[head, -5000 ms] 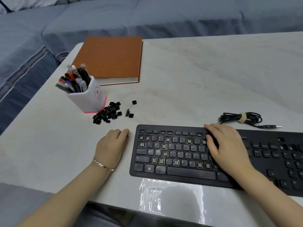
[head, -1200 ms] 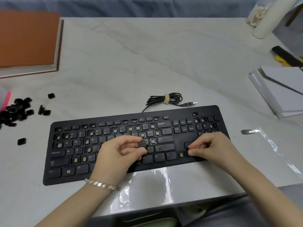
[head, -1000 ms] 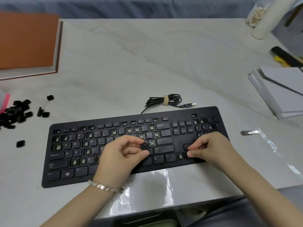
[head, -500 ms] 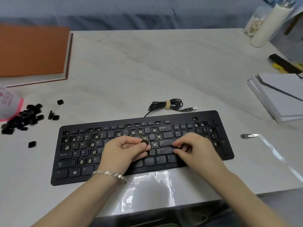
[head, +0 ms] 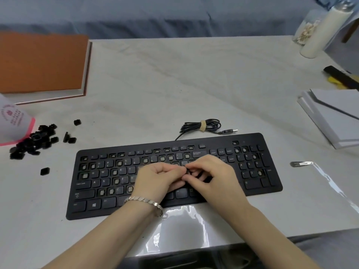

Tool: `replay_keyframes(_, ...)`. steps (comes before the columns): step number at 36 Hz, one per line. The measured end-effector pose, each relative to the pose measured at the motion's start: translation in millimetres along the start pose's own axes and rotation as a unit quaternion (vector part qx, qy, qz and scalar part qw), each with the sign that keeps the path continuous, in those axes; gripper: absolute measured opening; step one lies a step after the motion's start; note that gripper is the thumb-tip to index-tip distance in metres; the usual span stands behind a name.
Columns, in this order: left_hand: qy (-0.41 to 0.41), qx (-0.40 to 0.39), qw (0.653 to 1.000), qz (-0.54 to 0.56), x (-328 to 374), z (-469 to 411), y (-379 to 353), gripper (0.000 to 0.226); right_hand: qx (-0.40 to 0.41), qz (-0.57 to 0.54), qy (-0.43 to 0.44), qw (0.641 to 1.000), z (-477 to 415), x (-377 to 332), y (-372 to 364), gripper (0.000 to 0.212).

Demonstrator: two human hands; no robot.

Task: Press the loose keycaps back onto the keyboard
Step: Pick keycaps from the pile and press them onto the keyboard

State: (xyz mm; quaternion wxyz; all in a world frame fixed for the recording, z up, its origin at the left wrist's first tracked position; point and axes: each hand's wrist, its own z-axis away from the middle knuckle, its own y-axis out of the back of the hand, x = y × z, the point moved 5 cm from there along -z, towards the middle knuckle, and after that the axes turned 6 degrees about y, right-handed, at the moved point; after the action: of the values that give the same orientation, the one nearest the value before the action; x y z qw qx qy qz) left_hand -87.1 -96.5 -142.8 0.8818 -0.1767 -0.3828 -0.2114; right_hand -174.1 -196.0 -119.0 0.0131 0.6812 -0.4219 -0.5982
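Note:
The black keyboard [head: 273, 171] lies across the near middle of the table, with several bare key sockets. Both hands meet above its middle. My left hand [head: 158, 180], with a bracelet at the wrist, and my right hand [head: 212, 176] hold their fingertips together on one small black keycap [head: 188, 171], mostly hidden between the fingers. A pile of loose keycaps [head: 33, 142] lies to the left of the keyboard. One single keycap [head: 45, 171] sits nearer the keyboard's left end, another [head: 77, 122] farther back.
An orange notebook [head: 42, 63] lies at the back left and a white pen cup [head: 13, 123] stands by the pile. The coiled USB cable [head: 202, 126] rests behind the keyboard. White boxes [head: 334, 113], a white bottle [head: 318, 32] and a metal clip [head: 300, 163] are on the right.
My right hand has left the keys on the right and moved left to meet my left hand at the keycap. The left hand still holds the keycap over the keyboard's middle.

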Motion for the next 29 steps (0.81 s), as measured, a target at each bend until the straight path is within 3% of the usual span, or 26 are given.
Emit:
replay_keyframes(5, -0.014, -0.023, 0.999, -0.020, 2.5, -0.8, -0.9, 0.017, -0.029, 0.022, 0.000, 0.999, -5.5, 4.7, -0.1, 0.018)
replay_keyframes(8, -0.131, -0.002, 0.982, -0.136, 12.7, -1.0, 4.9, 0.017, -0.041, 0.058, 0.001, 0.997, -13.4, 8.0, 3.8, 0.016)
replay_keyframes(9, -0.198, 0.027, 0.959, -0.201, 18.3, 0.2, 9.9, 0.016, -0.041, 0.078, 0.002, 0.996, -17.5, 9.7, 5.6, 0.016)
replay_keyframes(11, -0.338, 0.091, 0.874, -0.337, 31.5, 6.7, 17.5, 0.014, -0.043, 0.124, -0.009, 0.991, -25.9, 15.0, 9.5, 0.018)
replay_keyframes(13, -0.403, 0.113, 0.794, -0.441, 35.2, 6.0, 22.2, 0.026, -0.050, 0.161, -0.020, 0.985, -33.4, 20.6, 11.0, 0.020)
replay_keyframes(16, -0.359, 0.135, 0.725, -0.572, 28.5, -5.4, 32.2, 0.054, -0.069, 0.203, -0.021, 0.977, -41.0, 25.9, 8.0, 0.022)
replay_keyframes(19, -0.306, 0.141, 0.687, -0.644, 17.5, -13.8, 41.6, 0.073, -0.093, 0.221, -0.022, 0.971, -44.1, 29.9, 1.2, 0.023)
replay_keyframes(29, -0.317, 0.156, 0.668, -0.656, 11.7, -14.9, 46.4, 0.065, -0.108, 0.247, -0.011, 0.963, -46.2, 34.1, -6.6, 0.021)
